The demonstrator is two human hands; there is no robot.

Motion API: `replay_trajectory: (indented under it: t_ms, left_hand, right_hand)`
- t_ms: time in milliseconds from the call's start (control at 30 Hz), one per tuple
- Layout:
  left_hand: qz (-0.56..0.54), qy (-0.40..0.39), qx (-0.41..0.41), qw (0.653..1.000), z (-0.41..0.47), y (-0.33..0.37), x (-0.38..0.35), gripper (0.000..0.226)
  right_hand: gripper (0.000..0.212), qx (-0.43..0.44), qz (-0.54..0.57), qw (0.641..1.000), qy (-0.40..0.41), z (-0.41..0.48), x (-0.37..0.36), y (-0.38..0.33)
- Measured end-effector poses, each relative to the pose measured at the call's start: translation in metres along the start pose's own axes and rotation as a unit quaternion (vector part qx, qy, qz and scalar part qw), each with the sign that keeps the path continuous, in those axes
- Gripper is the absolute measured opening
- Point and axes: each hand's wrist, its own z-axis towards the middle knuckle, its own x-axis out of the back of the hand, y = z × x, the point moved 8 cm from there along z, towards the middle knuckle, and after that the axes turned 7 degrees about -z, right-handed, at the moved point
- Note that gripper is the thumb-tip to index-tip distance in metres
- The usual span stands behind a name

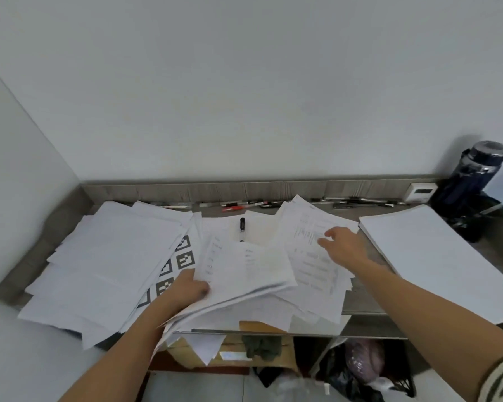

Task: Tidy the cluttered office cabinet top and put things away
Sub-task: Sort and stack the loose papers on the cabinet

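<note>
Loose white papers cover the grey wooden cabinet top. My left hand grips the near left edge of a thick sheaf of papers and holds it tilted up off the pile. My right hand lies on printed sheets right of centre, fingers spread and pressing down. A black marker rests on papers in the middle. To the left sits a fanned pile of blank sheets, with pages of black square markers showing beneath.
A neat white paper stack lies at the right. Several pens line the back rail. A small white device and a dark bottle with an umbrella stand at the back right. Below the cabinet edge are cardboard boxes and bags.
</note>
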Motion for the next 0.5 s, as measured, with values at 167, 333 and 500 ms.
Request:
replay_trajectory:
  t_ms: [167,333,500]
  left_hand:
    - [0.019,0.021,-0.043,0.999,-0.025,-0.001,0.020,0.024]
    - [-0.002,0.003,-0.054,0.999,-0.046,-0.008,0.020,0.018]
    - [-0.025,0.003,-0.034,0.999,-0.059,-0.031,0.030,0.022]
  right_hand:
    - [0.024,0.043,0.127,0.991,-0.020,0.002,-0.017,-0.058]
    - [0.038,-0.032,0.234,0.956,-0.176,0.001,-0.073,-0.115]
    - [0.022,-0.080,0.209,0.949,-0.222,0.005,-0.123,-0.133]
